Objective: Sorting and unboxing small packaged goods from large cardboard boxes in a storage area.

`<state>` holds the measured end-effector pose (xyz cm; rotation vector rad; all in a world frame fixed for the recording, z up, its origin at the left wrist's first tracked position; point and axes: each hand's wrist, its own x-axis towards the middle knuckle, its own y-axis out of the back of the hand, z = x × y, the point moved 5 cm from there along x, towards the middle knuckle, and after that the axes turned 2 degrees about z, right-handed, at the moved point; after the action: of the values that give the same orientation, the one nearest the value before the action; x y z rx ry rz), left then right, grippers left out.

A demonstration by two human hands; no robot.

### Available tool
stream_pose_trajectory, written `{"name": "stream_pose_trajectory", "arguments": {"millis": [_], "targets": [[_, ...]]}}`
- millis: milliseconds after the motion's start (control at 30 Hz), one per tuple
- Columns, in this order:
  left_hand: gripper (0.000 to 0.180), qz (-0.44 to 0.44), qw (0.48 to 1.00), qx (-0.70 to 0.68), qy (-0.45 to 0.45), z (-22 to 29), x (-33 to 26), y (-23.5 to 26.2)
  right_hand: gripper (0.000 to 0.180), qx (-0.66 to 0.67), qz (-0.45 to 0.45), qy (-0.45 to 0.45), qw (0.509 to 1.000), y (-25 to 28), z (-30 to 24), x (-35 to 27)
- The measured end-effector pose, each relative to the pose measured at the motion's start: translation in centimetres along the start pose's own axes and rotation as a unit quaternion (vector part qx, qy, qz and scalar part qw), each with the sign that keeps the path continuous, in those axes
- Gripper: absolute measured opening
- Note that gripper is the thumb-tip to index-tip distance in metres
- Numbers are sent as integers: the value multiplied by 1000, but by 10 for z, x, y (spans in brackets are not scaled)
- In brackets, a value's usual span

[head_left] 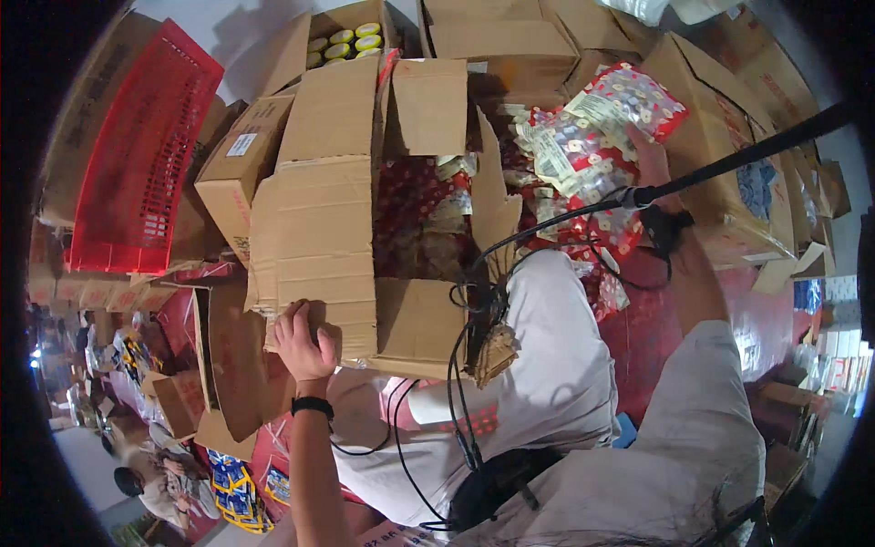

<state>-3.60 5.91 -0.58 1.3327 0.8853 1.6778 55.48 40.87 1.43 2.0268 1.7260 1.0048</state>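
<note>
My left hand (305,345) rests on the lower part of a long cardboard flap (324,219), fingers and thumb spread over it, a black band at the wrist. This flap belongs to an open cardboard box (421,319) in front of me, with red and clear packets (415,205) inside. To the right, my right hand (649,162) grips the side of a red and clear plastic bag (602,137) printed with pale round shapes. Its fingers are partly hidden by the bag. More such bags lie beneath and beside it. A black strap (667,230) circles my right wrist.
Black cables (465,365) hang across my lap, and a dark rod (747,150) crosses at right. A red plastic crate (150,155) leans at left. Green-lidded cans (342,41) fill a box at the back. A cardboard box (729,155) stands right. Another person (169,483) sits lower left.
</note>
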Motion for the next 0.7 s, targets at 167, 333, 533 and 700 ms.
{"name": "stream_pose_trajectory", "arguments": {"millis": [167, 333, 533, 700], "targets": [[52, -18, 1000, 4, 11, -2, -1, -2, 44, 258, -24, -243, 935, -42, 66, 3], [52, -20, 1000, 17, 17, -1, 0, 0, 34, 167, -87, -271, 944, -49, 70, -24], [54, -18, 1000, 14, 10, -2, 1, -1, 32, 72, -96, 8, 993, -96, 36, -28], [53, -11, 1000, 15, 10, -2, 0, 1, 27, 466, -329, -115, 813, -209, -59, -47]]}}
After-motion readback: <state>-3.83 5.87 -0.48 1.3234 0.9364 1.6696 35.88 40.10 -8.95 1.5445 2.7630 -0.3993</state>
